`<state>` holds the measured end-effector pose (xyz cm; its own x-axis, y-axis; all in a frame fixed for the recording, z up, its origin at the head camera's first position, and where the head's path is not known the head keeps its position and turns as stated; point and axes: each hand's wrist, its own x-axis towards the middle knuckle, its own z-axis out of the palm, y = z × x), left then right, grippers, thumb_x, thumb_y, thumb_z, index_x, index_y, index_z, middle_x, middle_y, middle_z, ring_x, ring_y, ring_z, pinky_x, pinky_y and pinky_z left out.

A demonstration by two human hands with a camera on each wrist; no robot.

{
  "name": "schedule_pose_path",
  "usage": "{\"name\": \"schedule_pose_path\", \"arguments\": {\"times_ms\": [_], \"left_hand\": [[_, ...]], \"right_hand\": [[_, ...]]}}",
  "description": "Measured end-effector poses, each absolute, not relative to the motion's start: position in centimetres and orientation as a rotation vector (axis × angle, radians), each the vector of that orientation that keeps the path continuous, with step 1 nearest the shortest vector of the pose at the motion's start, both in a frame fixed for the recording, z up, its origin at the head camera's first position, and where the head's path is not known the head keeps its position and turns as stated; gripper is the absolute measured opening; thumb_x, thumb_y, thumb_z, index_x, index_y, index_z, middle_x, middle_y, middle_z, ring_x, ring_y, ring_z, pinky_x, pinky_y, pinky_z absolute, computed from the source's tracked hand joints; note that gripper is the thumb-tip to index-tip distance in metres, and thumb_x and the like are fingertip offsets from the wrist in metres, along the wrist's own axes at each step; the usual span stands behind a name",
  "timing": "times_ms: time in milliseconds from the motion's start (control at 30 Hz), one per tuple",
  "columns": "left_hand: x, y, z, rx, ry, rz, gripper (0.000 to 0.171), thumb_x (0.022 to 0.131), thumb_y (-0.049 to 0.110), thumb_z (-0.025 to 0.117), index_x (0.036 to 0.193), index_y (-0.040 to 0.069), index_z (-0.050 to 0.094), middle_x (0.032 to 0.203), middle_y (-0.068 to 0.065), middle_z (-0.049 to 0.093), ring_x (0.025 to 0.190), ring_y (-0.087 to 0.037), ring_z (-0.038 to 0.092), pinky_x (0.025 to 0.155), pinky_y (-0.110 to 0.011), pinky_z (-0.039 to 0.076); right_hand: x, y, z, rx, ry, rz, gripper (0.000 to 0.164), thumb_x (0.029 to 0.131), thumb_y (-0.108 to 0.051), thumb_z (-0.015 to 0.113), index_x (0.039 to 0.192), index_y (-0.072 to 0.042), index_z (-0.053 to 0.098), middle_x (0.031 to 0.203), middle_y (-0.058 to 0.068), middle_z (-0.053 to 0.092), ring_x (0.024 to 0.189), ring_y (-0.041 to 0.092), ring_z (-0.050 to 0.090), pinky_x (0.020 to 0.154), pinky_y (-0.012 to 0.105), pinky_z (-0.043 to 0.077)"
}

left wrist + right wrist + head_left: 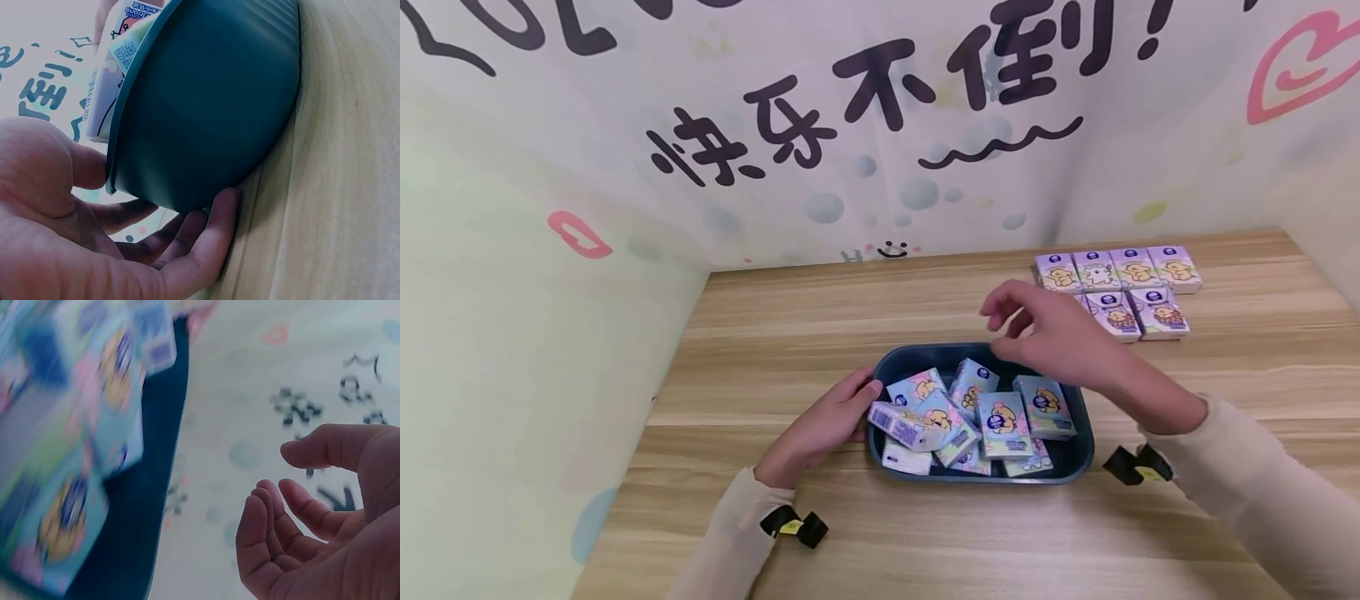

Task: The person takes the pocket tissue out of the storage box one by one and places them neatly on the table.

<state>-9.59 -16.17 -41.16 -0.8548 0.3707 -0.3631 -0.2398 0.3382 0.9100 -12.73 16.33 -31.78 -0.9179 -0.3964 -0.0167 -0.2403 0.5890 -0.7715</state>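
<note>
A dark blue-green plastic bin [1081,460] stands on the table, holding several small tissue packs [1003,425] in blue and pink wrappers, jumbled over one another. A purple-sided pack [904,427] lies tilted on top at the left end. My left hand [831,421] holds the bin's left end; in the left wrist view its thumb is at the rim and the fingers lie along the outer wall [200,106]. Above the bin's far right corner hovers my right hand [1052,329], its fingers loosely bent with nothing between them, as the right wrist view also shows.
Right of the bin, toward the back, purple tissue packs [1138,271] lie side by side in two rows; my right hand partly covers the front row. A printed white curtain [820,242] borders the wooden table [760,333] at the back and sides.
</note>
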Motion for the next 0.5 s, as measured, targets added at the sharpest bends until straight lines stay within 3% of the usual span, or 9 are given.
{"name": "schedule_pose_path", "arguments": {"times_ms": [200, 500], "left_hand": [[-9.7, -16.2, -41.2, 0.139, 2.094, 1.551, 0.053, 0.122, 0.027, 0.038, 0.170, 0.003, 0.036, 0.146, -0.026, 0.060, 0.113, -0.028, 0.067, 0.085, -0.037, 0.063], [-9.8, -16.4, -41.3, 0.183, 2.038, 1.581, 0.052, 0.122, 0.026, 0.037, 0.167, -0.001, 0.037, 0.139, -0.025, 0.062, 0.113, -0.026, 0.068, 0.086, -0.038, 0.064]], "right_hand": [[-11.4, 12.7, -31.6, -0.713, 2.529, -1.271, 0.027, 0.098, -0.005, 0.079, 0.122, -0.008, 0.070, 0.112, 0.007, 0.072, 0.101, 0.023, 0.070, 0.086, 0.042, 0.060], [-10.2, 8.6, -32.8, -0.849, 2.441, -1.161, 0.025, 0.097, -0.015, 0.083, 0.119, -0.012, 0.071, 0.112, 0.001, 0.074, 0.102, 0.019, 0.071, 0.088, 0.038, 0.061]]}}
